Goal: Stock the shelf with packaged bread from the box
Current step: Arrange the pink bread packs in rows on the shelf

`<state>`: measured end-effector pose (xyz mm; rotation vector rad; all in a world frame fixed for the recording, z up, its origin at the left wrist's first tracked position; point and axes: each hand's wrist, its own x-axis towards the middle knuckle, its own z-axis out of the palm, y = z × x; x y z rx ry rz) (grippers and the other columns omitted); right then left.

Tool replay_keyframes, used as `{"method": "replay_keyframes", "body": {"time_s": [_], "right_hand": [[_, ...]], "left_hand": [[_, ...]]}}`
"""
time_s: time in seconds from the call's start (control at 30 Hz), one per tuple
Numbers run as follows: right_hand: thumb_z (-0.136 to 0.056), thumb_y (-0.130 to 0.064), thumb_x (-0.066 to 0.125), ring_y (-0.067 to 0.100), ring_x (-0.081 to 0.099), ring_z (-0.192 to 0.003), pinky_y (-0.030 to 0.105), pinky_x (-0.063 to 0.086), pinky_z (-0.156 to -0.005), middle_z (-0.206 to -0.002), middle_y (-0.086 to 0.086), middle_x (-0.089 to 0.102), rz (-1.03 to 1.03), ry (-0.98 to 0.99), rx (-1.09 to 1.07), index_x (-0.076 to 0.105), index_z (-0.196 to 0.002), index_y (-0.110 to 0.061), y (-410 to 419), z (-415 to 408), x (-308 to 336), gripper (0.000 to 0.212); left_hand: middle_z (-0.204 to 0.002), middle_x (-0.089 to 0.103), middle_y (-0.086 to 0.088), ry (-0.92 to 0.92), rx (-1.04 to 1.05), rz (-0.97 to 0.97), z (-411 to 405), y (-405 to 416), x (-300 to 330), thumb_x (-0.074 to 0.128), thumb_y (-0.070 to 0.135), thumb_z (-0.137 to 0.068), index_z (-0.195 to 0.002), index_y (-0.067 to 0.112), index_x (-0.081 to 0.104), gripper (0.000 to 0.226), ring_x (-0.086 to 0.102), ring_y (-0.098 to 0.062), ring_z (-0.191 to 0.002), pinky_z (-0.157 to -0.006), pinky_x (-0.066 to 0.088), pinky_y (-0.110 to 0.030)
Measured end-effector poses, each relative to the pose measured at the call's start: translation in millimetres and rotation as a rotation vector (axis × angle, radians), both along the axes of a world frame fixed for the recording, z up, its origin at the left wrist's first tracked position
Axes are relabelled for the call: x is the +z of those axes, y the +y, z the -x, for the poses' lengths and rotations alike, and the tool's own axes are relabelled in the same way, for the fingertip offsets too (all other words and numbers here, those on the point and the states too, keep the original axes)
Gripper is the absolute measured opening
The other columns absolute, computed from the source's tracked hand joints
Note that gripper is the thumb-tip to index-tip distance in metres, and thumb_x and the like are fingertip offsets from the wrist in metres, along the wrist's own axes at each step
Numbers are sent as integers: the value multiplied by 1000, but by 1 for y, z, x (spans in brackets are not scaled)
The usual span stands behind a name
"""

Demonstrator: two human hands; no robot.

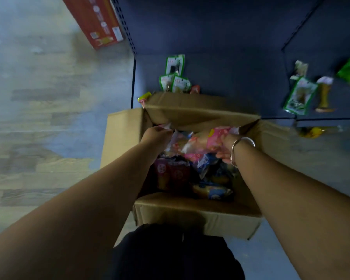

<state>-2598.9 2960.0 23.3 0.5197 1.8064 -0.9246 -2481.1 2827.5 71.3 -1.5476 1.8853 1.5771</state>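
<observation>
An open cardboard box [190, 211] stands on the floor below me, against a dark blue shelf [220, 63]. Inside lie several packaged breads in pink, red and blue wrappers. My left hand [157, 136] is inside the box at its far left corner, fingers closed on the clear end of a pink bread package [192, 144]. My right hand [226, 147], with a bracelet on the wrist, grips the same pink package at its right end. A blue-wrapped bread [212, 191] rests near the box's front wall.
Green snack packets [175, 77] stand on the shelf just behind the box; more green packets [299, 96] and a yellow item [324, 96] lie to the right. An orange carton [95, 19] leans at the upper left. Wood-pattern floor [38, 118] spreads left.
</observation>
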Motion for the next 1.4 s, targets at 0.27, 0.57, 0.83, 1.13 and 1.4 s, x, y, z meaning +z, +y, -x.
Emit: {"method": "replay_keyframes", "body": {"time_s": [0.27, 0.57, 0.83, 1.13, 1.4], "right_hand": [[-94, -15, 52, 15, 63, -53, 27, 43, -68, -71, -1, 61, 211, 158, 171, 45, -97, -21, 39, 0, 181, 9], [-93, -12, 53, 11, 61, -57, 22, 41, -59, -71, 1, 62, 312, 265, 335, 47, -95, -21, 53, 12, 382, 11], [-89, -11, 57, 19, 62, -75, 26, 45, -66, -84, 5, 64, 394, 355, 428, 52, -100, -21, 62, 34, 504, 15], [-88, 2, 53, 23, 59, -74, 30, 47, -62, -85, 8, 61, 601, 500, 376, 53, -98, -13, 58, 51, 609, 18], [-87, 3, 54, 23, 63, -76, 34, 49, -67, -88, 6, 64, 766, 552, 300, 57, -99, -18, 43, 67, 650, 24]], "left_hand": [[-89, 48, -14, 61, -88, 8, 7, -2, 178, 53, 18, -93, -78, 15, 54, 15, 48, -21, -78, -68, 35, -25], [-68, 39, 0, 144, -143, 91, 9, -7, 367, 45, 9, -97, -80, 8, 47, 16, 35, -8, -59, -48, 39, -12], [-128, 52, -10, 91, -283, 116, 15, 6, 463, 48, 27, -95, -128, 15, 47, 35, 50, -27, -115, -94, 41, -40], [-125, 55, -6, 282, -359, 212, 34, 5, 559, 59, 27, -88, -128, 15, 52, 42, 49, -28, -122, -92, 41, -38], [-92, 68, -9, 536, -238, 201, 41, -30, 600, 60, 8, -88, -120, 1, 57, 33, 65, -20, -85, -73, 56, -27]]}}
